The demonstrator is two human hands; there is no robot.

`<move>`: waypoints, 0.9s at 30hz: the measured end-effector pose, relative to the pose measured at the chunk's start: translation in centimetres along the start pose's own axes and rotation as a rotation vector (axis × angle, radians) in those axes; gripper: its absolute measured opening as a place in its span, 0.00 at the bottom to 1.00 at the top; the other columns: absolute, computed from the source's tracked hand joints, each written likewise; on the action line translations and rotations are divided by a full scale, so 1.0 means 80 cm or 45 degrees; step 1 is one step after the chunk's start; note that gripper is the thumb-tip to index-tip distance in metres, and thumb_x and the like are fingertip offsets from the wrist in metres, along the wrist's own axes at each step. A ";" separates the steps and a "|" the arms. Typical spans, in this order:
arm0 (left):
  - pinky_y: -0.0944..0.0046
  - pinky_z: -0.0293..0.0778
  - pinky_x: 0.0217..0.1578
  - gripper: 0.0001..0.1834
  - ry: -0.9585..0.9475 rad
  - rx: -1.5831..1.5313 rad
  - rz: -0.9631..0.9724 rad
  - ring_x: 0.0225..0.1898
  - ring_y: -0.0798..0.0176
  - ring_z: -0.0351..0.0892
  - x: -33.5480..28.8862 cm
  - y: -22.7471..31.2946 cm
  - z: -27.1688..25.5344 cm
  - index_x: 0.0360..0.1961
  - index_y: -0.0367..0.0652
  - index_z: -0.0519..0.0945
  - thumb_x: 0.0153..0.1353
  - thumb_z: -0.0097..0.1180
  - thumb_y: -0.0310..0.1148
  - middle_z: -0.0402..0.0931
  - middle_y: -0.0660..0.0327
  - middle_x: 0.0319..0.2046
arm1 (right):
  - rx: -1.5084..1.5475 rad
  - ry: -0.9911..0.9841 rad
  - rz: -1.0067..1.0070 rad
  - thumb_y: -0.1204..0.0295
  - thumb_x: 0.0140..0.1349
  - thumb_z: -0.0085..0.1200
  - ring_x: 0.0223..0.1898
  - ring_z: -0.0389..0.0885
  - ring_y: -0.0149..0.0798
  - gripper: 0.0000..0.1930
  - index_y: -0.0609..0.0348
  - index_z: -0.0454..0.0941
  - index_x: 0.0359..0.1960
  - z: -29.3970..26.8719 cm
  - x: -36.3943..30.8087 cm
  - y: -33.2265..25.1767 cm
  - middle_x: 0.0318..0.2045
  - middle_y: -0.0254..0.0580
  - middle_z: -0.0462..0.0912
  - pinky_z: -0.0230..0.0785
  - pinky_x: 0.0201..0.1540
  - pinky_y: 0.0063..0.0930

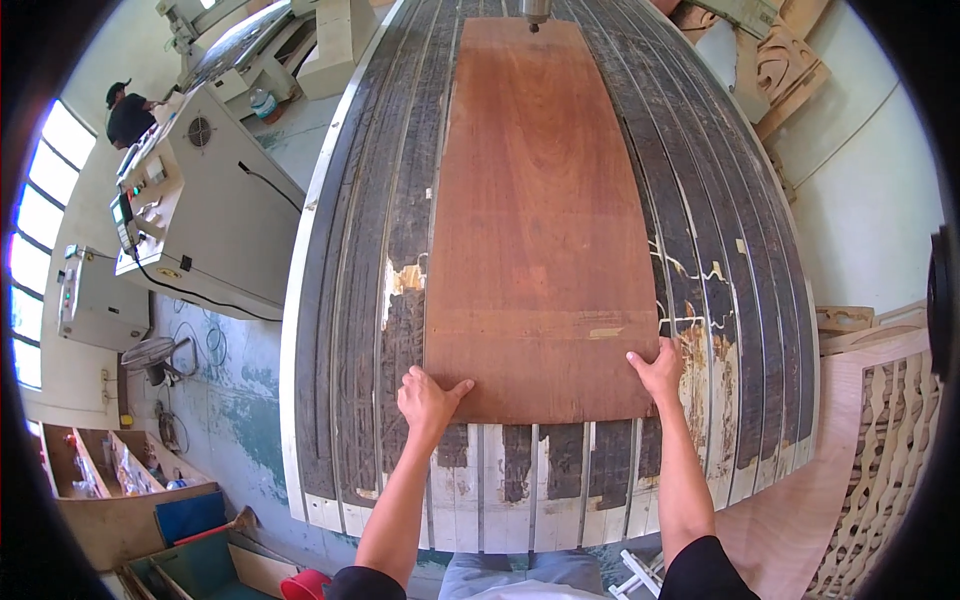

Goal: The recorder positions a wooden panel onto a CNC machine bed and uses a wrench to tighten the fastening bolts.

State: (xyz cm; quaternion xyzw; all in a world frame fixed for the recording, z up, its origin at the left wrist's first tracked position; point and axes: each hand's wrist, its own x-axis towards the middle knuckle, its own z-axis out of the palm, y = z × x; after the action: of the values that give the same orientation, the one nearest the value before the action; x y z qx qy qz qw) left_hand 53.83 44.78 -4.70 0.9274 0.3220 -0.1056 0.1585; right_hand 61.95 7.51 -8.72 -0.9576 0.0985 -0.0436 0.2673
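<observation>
On the slatted machine bed [360, 300] below our head camera lies a long reddish-brown wooden board [540, 200], flat and running lengthwise away from us. We press our left hand [428, 400] on its near left corner — fingers curled over the edge, thumb spread on top. Our right hand [660, 368] rests open at the near right corner, touching the board's edge. At the far left, beside a grey control cabinet [205, 215], another person [128, 115] stands — well apart from us.
</observation>
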 end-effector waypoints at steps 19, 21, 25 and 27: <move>0.54 0.72 0.47 0.42 -0.072 0.003 -0.030 0.45 0.45 0.76 -0.040 -0.044 0.003 0.40 0.31 0.72 0.34 0.74 0.55 0.76 0.45 0.41 | -0.016 -0.011 -0.103 0.65 0.36 0.72 0.43 0.71 0.55 0.31 0.70 0.72 0.41 0.002 -0.061 0.007 0.38 0.53 0.71 0.66 0.47 0.44; 0.55 0.72 0.48 0.42 -0.051 0.019 -0.028 0.46 0.45 0.76 -0.038 -0.044 0.002 0.41 0.31 0.72 0.35 0.74 0.55 0.76 0.45 0.42 | -0.026 -0.009 -0.104 0.66 0.36 0.72 0.43 0.71 0.55 0.30 0.69 0.72 0.40 0.005 -0.057 0.000 0.37 0.52 0.71 0.66 0.46 0.44; 0.56 0.72 0.48 0.43 -0.076 0.046 -0.064 0.46 0.46 0.77 -0.021 -0.034 -0.006 0.41 0.30 0.72 0.34 0.74 0.55 0.76 0.44 0.42 | -0.009 -0.032 -0.110 0.65 0.37 0.72 0.43 0.71 0.55 0.30 0.69 0.72 0.40 0.007 -0.042 -0.010 0.38 0.52 0.71 0.66 0.46 0.45; 0.56 0.73 0.48 0.42 -0.067 0.047 -0.051 0.46 0.46 0.77 -0.010 -0.030 -0.010 0.41 0.30 0.73 0.34 0.74 0.55 0.76 0.44 0.42 | 0.002 -0.032 -0.122 0.64 0.38 0.72 0.43 0.71 0.55 0.30 0.69 0.71 0.40 0.010 -0.032 -0.013 0.38 0.52 0.71 0.66 0.46 0.45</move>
State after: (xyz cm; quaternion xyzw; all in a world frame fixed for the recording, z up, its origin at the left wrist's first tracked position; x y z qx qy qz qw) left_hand 51.78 46.35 -4.25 0.9204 0.3343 -0.1391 0.1477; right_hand 59.71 9.31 -8.91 -0.9614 0.0491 -0.0445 0.2669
